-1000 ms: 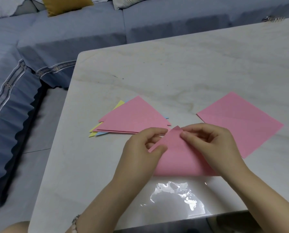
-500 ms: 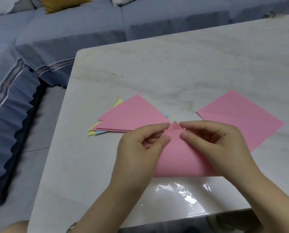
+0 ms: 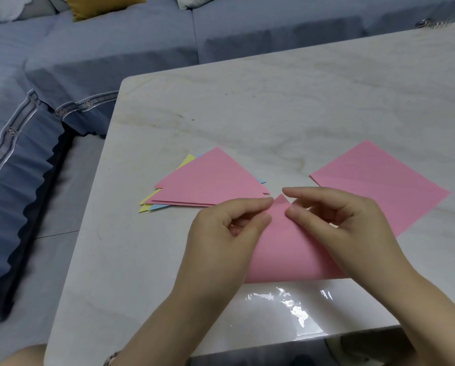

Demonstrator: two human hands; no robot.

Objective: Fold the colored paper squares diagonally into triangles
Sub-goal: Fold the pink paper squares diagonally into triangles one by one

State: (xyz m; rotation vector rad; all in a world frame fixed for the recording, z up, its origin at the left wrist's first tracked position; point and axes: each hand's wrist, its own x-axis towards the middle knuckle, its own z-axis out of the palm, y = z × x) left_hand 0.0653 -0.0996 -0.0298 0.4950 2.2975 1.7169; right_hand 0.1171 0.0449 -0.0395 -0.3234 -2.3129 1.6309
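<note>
A pink paper [image 3: 287, 249] lies doubled over into a triangle near the table's front edge, its tip pointing away from me. My left hand [image 3: 229, 231] pinches the left side of the tip between thumb and forefinger. My right hand [image 3: 337, 220] pinches the right side of the same tip. To the left lies a stack of folded triangles [image 3: 210, 180], pink on top with yellow and blue edges showing beneath. A flat pink square [image 3: 379, 180] with a faint crease lies to the right, partly behind my right hand.
The white marble table [image 3: 274, 107] reaches back and to the right. A blue sofa [image 3: 89, 54] wraps round its far and left sides. A small metal object [image 3: 427, 23] sits at the table's far right corner.
Both hands have slid a little up the paper towards its tip and closed in on it. The view has shifted slightly; the stacks have not moved.
</note>
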